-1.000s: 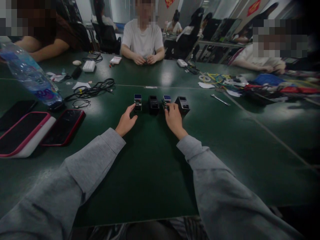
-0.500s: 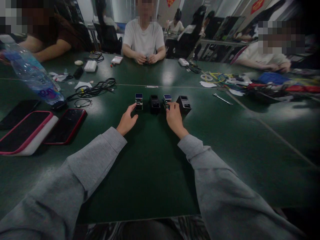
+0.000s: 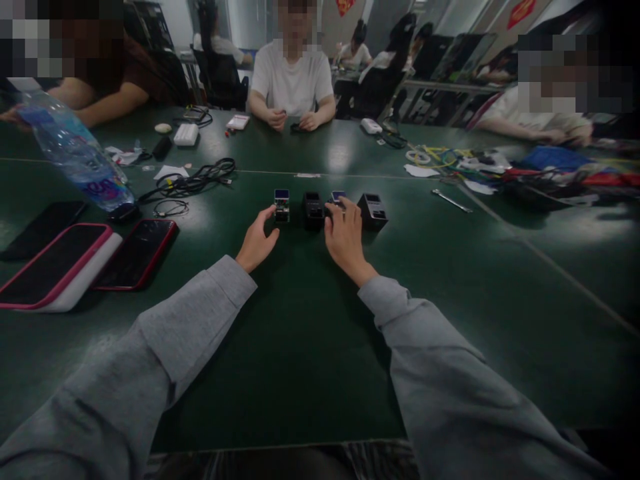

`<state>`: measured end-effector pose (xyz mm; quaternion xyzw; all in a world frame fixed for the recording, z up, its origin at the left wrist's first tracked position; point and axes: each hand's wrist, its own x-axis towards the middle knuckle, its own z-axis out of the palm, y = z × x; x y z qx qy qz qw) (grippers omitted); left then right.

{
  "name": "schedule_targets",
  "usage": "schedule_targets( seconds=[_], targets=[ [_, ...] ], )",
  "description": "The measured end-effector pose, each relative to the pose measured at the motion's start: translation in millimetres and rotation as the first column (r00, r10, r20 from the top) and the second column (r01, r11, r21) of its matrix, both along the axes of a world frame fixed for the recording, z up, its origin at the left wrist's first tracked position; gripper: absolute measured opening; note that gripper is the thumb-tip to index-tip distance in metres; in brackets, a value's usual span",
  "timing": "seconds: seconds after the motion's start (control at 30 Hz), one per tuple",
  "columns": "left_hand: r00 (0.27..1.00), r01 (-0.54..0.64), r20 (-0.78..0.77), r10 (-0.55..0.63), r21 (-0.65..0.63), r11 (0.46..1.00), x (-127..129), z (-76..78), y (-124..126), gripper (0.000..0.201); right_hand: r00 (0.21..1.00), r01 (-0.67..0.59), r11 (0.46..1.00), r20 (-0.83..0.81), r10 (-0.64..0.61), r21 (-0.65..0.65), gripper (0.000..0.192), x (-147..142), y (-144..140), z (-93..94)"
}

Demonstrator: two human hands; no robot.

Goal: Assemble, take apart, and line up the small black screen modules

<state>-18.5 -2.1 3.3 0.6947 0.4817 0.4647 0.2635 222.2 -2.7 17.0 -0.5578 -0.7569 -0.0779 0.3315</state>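
The green table carries four small modules in a row near its centre seam, well clear of the near edge. They appear rigid, light and probably fragile at the screens; grip by the side walls. The right hand covers the blue-screen module, fingers curled over it; pinch not discernible. The left hand is spread, fingertips touching the left module.

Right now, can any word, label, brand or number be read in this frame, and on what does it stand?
None can be read.
Water bottle label: blue print, too blurred.
Red wall hangings: marks too small.
Small modules at the left hand and right hand: lit blue screens, no legible text.
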Motion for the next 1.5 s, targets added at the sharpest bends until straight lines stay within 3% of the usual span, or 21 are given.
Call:
schedule_targets(
  seconds=[0.13, 0.33, 0.53, 0.8, 1.03, 1.5],
  targets=[
    [0.966, 0.013, -0.255, 0.048, 0.233, 0.972, -12.0, 8.4, 15.9, 0.061, 0.994, -0.086, 0.995, 0.069, 0.089, -0.043, 0.042, -13.6, -8.1, 2.9],
    [0.890, 0.077, -0.453, 0.056, 0.270, 0.960, -11.2, 15.7, 29.3, 0.047, 0.994, -0.090, 0.986, 0.047, 0.097, -0.142, 0.046, -12.8, 1.1, -1.6],
    [0.893, 0.171, -0.448, -0.033, 0.272, 0.947, -10.8, 12.4, 32.0, 0.033, 0.992, -0.121, 0.974, 0.023, 0.127, -0.192, 0.048, -16.1, 4.7, -0.5],
    [0.903, 0.111, -0.428, 0.025, 0.289, 0.951, -25.3, 8.6, 28.8, 0.031, 0.989, -0.141, 0.973, 0.022, 0.147, -0.181, 0.049, -21.2, 2.5, 1.7],
    [0.897, 0.046, -0.431, 0.104, 0.323, 0.945, -45.7, 4.2, 26.1, 0.031, 0.977, -0.193, 0.966, 0.055, 0.205, -0.170, 0.048, -52.3, 6.1, 3.5],
    [0.870, 0.043, -0.473, 0.138, 0.352, 0.935, -44.6, 4.3, 25.3, 0.032, 0.985, -0.156, 0.974, 0.048, 0.166, -0.167, 0.047, -56.4, 9.2, 2.6]
  ],
)
